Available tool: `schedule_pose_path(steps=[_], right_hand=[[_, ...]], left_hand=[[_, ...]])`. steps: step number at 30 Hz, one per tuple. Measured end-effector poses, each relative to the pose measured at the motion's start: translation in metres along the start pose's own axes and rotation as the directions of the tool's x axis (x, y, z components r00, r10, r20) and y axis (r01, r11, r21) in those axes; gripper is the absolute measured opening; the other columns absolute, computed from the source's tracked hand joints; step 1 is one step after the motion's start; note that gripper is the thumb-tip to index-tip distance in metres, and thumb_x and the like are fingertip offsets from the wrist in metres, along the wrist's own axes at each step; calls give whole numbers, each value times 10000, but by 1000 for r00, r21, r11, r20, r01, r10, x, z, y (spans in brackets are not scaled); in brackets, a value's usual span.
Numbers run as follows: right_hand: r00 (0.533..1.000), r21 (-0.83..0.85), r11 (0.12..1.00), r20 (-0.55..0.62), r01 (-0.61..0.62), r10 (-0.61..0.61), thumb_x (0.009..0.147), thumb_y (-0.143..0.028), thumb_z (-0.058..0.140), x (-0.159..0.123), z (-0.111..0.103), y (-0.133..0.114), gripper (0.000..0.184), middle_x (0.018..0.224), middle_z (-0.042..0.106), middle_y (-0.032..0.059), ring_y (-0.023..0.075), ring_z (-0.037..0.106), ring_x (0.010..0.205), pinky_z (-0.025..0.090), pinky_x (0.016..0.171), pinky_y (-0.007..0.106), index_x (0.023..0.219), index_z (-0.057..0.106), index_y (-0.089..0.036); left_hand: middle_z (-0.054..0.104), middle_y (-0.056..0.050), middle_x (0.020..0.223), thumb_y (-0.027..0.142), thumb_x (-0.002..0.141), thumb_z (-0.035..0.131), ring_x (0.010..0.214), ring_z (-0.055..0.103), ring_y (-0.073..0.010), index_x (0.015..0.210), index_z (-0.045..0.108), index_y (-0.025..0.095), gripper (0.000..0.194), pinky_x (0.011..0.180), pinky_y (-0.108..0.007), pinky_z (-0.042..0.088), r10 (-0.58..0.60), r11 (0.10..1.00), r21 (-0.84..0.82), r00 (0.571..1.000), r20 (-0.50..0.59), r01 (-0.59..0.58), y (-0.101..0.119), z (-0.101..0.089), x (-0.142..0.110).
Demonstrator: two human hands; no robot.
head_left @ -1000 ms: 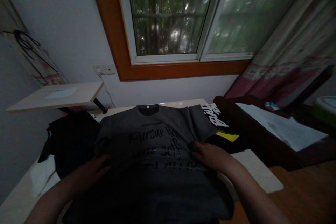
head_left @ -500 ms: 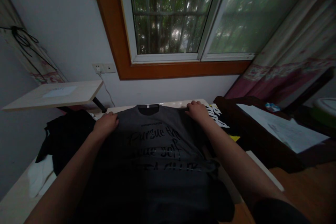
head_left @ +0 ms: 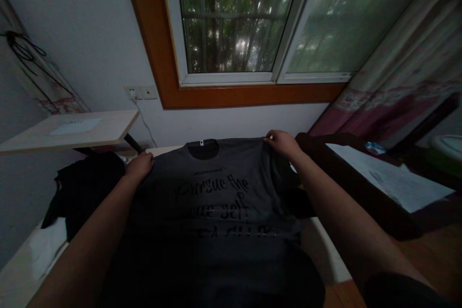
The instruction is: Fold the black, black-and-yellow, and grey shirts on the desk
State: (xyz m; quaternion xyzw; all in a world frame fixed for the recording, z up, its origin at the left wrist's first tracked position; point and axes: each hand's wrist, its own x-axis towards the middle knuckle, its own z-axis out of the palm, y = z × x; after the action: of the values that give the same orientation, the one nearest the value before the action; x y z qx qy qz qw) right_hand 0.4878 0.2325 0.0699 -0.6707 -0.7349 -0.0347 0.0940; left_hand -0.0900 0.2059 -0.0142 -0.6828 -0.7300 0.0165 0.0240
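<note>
A dark grey T-shirt [head_left: 216, 187] with black lettering is spread between my hands, its collar toward the window and its lower part falling toward me into shadow. My left hand [head_left: 140, 166] is closed on its left shoulder edge. At the other shoulder, my right hand [head_left: 283, 144] pinches the cloth between thumb and fingers, lifting it a little. The sleeve on that side hangs in folds below my right hand. Most of the table [head_left: 321, 245] beneath is covered by the shirt.
Black clothing [head_left: 86, 187] is heaped on the left, with white cloth [head_left: 48, 245] beside it. A raised wooden shelf [head_left: 108, 125] stands behind that heap. To the right, a dark brown piece of furniture [head_left: 346, 178] holds a large paper sheet [head_left: 386, 175]. A window sits above the table.
My hands have moved farther apart, stretching the T-shirt's shoulders wider. My right hand has risen and gone right, so the shirt now hides most of the printed black and yellow item there.
</note>
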Motion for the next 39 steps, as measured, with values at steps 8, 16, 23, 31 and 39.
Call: schedule_pose_path(steps=[8, 16, 23, 31, 39], right_hand=[[985, -269, 952, -125, -146, 116, 1030, -440, 486, -2, -28, 22, 363, 1165, 692, 156, 255, 664, 980, 446, 809, 338, 1175, 696, -184], [974, -367, 904, -132, -219, 183, 1019, -393, 531, -4, -20, 58, 338, 1111, 699, 184, 282, 674, 968, 444, 779, 349, 1168, 689, -133], [968, -414, 883, -200, -224, 152, 1003, -217, 464, -16, -5, 46, 302, 1120, 685, 226, 350, 581, 1142, 403, 917, 441, 1075, 724, -80], [970, -242, 969, -222, 49, -104, 1005, -227, 414, -19, 26, -63, 362, 1318, 631, 220, 336, 523, 1240, 276, 1137, 500, 1183, 700, -95], [960, 91, 956, 6, 279, -281, 1035, -509, 404, -42, 108, -169, 603, 1632, 368, 127, 313, 349, 1485, 282, 1201, 489, 1534, 444, -173]], left_hand=[[648, -196, 1234, 310, 968, 404, 1096, 649, -330, 1136, 666, 138, 356, 879, -407, 509, -26, 1000, -17, 998, -59, 25, -1, -1, 10], [618, -206, 1250, 282, 993, 357, 1079, 636, -319, 1166, 643, 109, 376, 889, -407, 495, -39, 998, -57, 990, -139, 31, 12, -1, 6], [608, -186, 1241, 228, 996, 368, 1076, 615, -260, 1228, 614, 97, 363, 955, -366, 463, -13, 996, -85, 983, -184, -2, 32, -11, 7], [499, -188, 1518, 259, 947, 461, 1431, 417, -316, 1442, 524, 111, 521, 1191, -451, 324, 218, 970, -48, 943, -250, -237, 119, -19, -11], [355, -141, 1639, 471, 1021, 317, 1533, 290, -309, 1550, 414, 150, 626, 1232, -548, 241, 85, 987, -123, 988, -131, -102, 177, 21, -36]])
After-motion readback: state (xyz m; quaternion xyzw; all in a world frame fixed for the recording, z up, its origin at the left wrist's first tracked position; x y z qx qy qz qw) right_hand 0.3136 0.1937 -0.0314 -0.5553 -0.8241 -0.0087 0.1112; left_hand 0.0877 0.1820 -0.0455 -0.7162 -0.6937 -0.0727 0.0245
